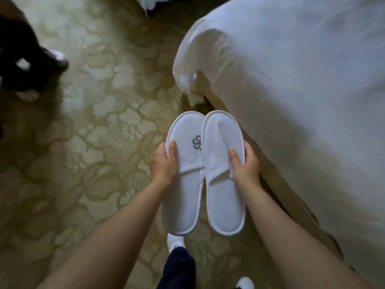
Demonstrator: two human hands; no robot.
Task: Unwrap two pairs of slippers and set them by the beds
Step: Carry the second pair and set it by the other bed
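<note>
left hand [164, 165] closed round outer edge of left slipper [183, 174], w/ grey logo; right hand [245, 163] grips right slipper [224, 174]. pair unwrapped, side by side, touching, held above patterned carpet [93, 122] just beside bed [291, 90] corner.

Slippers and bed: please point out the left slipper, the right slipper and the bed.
left slipper [183, 197]: head view, on its insole.
right slipper [226, 203]: head view, on its insole.
bed [291, 80]: head view, on its white cover.

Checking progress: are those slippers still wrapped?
Unwrapped: the slippers show bare white cloth, no wrapper visible, one in each hand: left hand, right hand.
</note>
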